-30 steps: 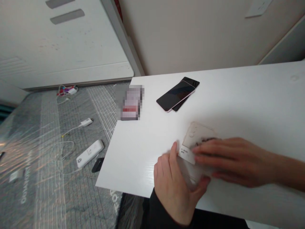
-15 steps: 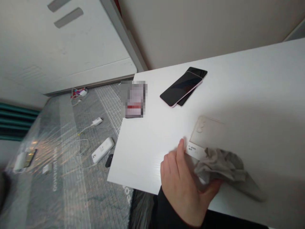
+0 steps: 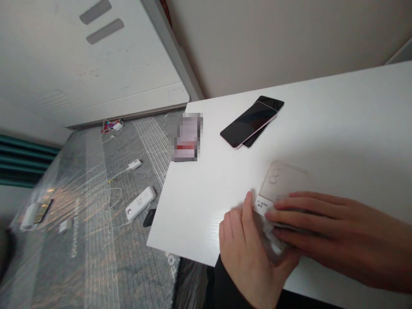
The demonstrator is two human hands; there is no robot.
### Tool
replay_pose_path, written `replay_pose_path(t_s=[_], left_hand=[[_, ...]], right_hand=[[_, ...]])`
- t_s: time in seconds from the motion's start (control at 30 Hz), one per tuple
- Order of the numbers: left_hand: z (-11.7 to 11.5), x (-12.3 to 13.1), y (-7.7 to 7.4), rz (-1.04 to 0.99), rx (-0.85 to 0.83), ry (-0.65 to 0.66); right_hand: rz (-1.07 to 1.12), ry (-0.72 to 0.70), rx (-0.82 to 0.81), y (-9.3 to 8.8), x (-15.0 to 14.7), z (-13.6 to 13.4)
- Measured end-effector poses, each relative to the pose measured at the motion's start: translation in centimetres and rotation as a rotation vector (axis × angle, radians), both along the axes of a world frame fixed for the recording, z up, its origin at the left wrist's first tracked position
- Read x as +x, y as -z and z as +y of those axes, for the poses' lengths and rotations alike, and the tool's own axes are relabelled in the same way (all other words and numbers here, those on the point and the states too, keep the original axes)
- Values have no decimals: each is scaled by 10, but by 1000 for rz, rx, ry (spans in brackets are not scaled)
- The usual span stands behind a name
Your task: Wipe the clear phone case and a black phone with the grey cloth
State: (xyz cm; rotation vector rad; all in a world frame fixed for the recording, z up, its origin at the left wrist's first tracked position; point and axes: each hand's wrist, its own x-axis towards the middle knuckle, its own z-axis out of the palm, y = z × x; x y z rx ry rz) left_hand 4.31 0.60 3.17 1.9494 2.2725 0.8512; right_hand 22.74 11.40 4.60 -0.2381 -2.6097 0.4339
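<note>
Left hand (image 3: pixel 246 253) is holding a clear phone case (image 3: pixel 285 182) on the white table (image 3: pixel 196 206); right hand (image 3: pixel 341 231) is covering part of it. Two dark phones (image 3: pixel 249 124) are overlapping near table's far edge; white power bank (image 3: pixel 140 203) is lying left of table.

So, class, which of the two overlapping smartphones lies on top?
The pink-edged smartphone; it lies uncovered across the other smartphone, which is partly hidden beneath it.

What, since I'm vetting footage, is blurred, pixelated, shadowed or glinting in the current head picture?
Head view: the right hand is softly blurred, the left hand crisper; head view: mosaic hides an item at the white table's left edge; head view: warm glints streak the plastic sheeting, and soft shadow lies right of the clear phone case.
</note>
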Motion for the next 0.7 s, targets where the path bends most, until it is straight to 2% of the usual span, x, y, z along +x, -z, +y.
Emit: replay_pose_path(t_s=[0.07, 0.17, 0.23, 0.3, 0.37, 0.4, 0.53, 0.7], left_hand=[[-1, -2, 0, 12, -4, 21], [-2, -5, 0, 31, -42, 57], [-2, -6, -1, 35, -51, 49], [-1, -6, -1, 32, -46, 28], [-1, -5, 0, 33, -45, 26], [-1, -5, 0, 32, -45, 24], [-2, -5, 2, 27, -39, 34], [-5, -10, 5, 41, -71, 38]], right_hand=[[-39, -69, 60, -1, -1, 10], [-80, -62, 131, -1, 0, 24], [-96, -6, 212, -1, 5, 33], [-95, 115, 298, -3, 10, 41], [-83, 207, 348, -3, 13, 42], [-72, 200, 346, -2, 13, 41], [-40, 17, 315, 1, 10, 32], [-111, 177, 415, 1, 13, 43]])
